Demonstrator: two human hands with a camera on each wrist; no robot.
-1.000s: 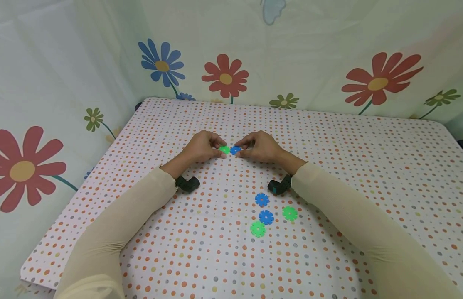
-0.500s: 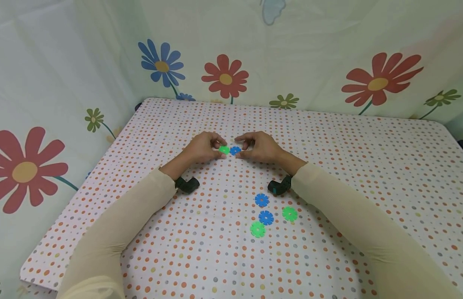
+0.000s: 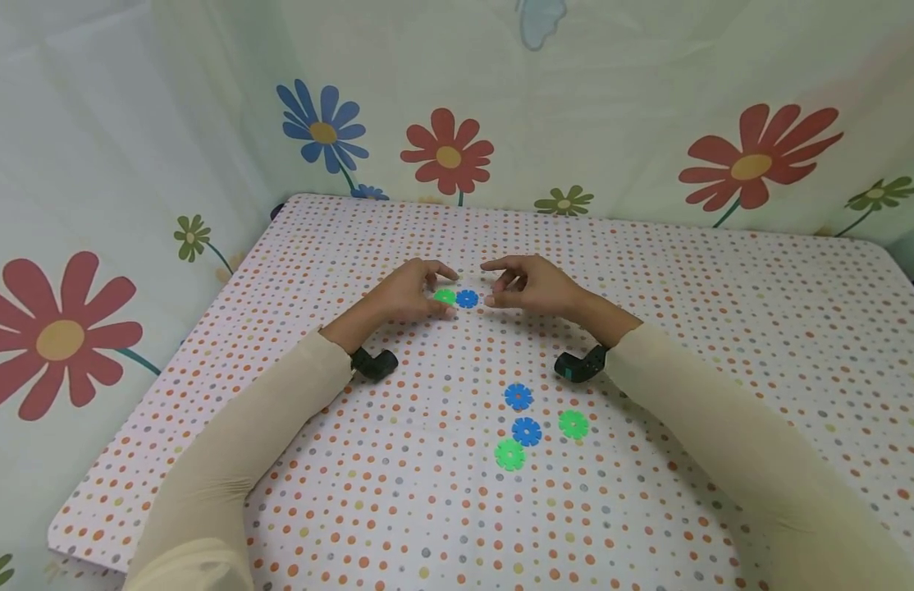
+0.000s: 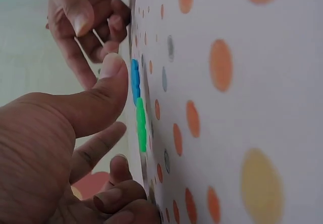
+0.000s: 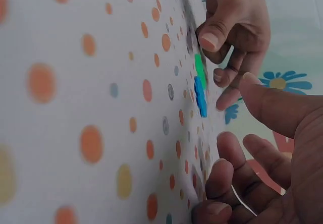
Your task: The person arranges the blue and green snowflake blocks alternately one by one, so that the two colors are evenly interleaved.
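Note:
A green notched plastic disc (image 3: 445, 296) and a blue notched disc (image 3: 468, 299) lie edge to edge on the dotted tabletop, between the two hands. My left hand (image 3: 410, 291) is around the green disc's left side, thumb in front and fingers behind, spread apart and gripping nothing. In the left wrist view a gap shows between the thumb and the green disc (image 4: 142, 125). My right hand (image 3: 534, 286) is just right of the blue disc, thumb and fingers parted, with nothing in it. The right wrist view has the blue disc (image 5: 200, 97) beyond the right thumb tip.
Nearer the body lie loose discs: an upper blue disc (image 3: 518, 396), a lower blue disc (image 3: 527, 432), a green disc (image 3: 510, 455) close to it and another green disc (image 3: 573, 424) to the right. A flowered curtain (image 3: 612, 98) hangs behind the table (image 3: 339, 492).
Both hands have let go of their discs. My right hand has drawn back to the right, and my left fingers have spread. The joined-looking green and blue discs stay in place.

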